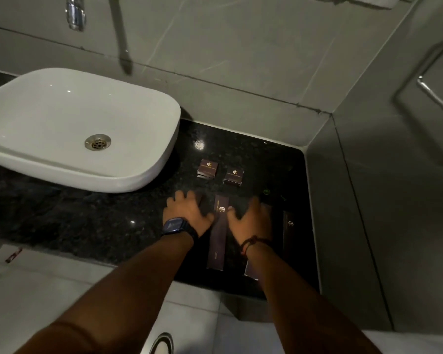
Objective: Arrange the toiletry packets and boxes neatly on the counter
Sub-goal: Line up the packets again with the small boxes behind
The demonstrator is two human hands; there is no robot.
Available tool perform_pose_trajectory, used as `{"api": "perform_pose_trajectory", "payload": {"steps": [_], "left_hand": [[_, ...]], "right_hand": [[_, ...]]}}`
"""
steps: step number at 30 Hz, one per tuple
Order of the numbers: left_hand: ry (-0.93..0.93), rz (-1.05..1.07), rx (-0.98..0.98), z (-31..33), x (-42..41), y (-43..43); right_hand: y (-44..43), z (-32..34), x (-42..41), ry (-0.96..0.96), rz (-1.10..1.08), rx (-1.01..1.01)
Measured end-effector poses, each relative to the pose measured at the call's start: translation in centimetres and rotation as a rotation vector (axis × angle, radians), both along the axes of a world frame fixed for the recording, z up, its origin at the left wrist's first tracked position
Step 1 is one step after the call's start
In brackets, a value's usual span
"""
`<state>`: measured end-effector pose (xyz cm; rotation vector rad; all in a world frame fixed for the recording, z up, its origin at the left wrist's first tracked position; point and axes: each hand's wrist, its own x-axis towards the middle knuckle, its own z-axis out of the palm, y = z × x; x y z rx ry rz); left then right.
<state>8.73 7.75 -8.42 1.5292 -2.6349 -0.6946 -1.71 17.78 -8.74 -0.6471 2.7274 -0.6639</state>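
Two small dark boxes with gold logos, one on the left (208,168) and one on the right (233,176), sit side by side on the black granite counter (100,218). In front of them a long dark packet (218,236) lies lengthwise between my hands. My left hand (187,213) rests flat on the counter to its left, fingers spread, thumb touching the packet's edge. My right hand (251,217) lies flat to its right, covering a second long packet (251,270). A third long packet (289,233) lies at the far right near the wall.
A white vessel basin (36,118) takes up the counter's left, with a chrome tap (75,14) above. Grey tiled walls (368,200) close in the counter at the back and right. A metal towel rail (435,98) hangs on the right wall. White floor tiles lie below.
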Motion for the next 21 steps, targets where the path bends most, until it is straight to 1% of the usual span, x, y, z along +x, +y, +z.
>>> {"api": "perform_pose_trajectory", "payload": {"steps": [2,4,6,8,11,13,18,21], "left_hand": [[0.106,-0.065,-0.028,0.3,-1.7,1.4],[0.185,-0.134,0.062,0.6,-3.5,3.3],[0.204,-0.176,0.165,0.6,-5.2,5.5],[0.165,-0.186,0.224,0.2,-6.6,7.5],[0.087,-0.159,0.307,-0.6,-7.6,9.5],[0.050,-0.159,0.340,-1.1,-7.6,10.2],[0.027,-0.094,0.396,-1.3,-6.9,10.8],[0.018,-0.067,0.403,-1.2,-6.6,11.0]], "right_hand": [[1.9,0.7,-2.3,0.066,-0.127,-0.050],[4.3,0.8,-4.4,0.074,-0.230,-0.022],[6.6,0.4,-5.8,0.049,-0.298,0.050],[8.3,-0.3,-6.6,-0.033,-0.336,0.068],[9.5,-1.4,-6.8,-0.193,-0.320,0.088],[9.8,-1.9,-6.6,-0.255,-0.296,0.101],[9.8,-2.1,-5.6,-0.261,-0.254,0.123],[9.5,-2.3,-5.2,-0.266,-0.267,0.091]]}}
